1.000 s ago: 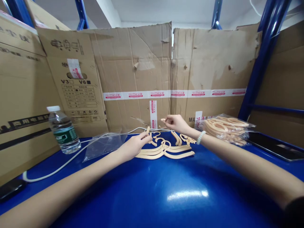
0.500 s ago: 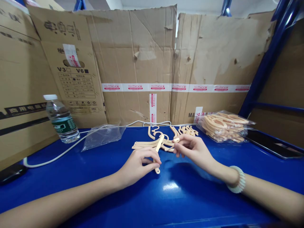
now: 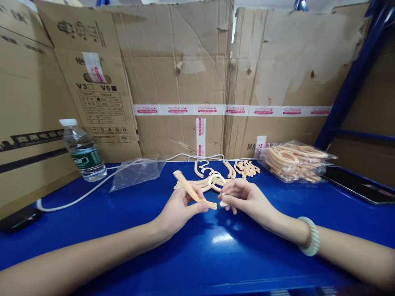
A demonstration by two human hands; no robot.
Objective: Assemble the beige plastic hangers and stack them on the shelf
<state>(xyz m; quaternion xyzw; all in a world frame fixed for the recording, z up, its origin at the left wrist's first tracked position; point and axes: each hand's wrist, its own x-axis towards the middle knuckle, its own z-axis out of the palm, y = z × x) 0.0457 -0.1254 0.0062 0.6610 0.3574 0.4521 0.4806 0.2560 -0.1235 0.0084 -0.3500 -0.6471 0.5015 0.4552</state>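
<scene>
My left hand [image 3: 180, 207] is closed on a beige plastic hanger arm [image 3: 191, 190], which slants from upper left down to a narrow end at the right. Facing that end, my right hand [image 3: 243, 198] pinches a small beige plastic piece [image 3: 223, 200]; a small space parts the two. The fingers partly cover the small piece, so its exact shape is hard to make out. Just behind my hands lie several beige hanger parts [image 3: 217, 179], some curved like hooks, and a heap of small pieces [image 3: 247, 168].
A clear bag of hanger parts [image 3: 293, 160] lies at the right beside a black tablet-like device [image 3: 359, 186]. At the left are a water bottle [image 3: 84, 152], an empty clear bag [image 3: 137, 174], a white cable [image 3: 72, 204] and a dark object [image 3: 21, 218]. Cardboard [image 3: 173, 82] walls the back.
The hanger arm in my left hand has turned, its upper end swinging left and its lower end pointing right. My right hand has lowered slightly with the small piece, closer to that end.
</scene>
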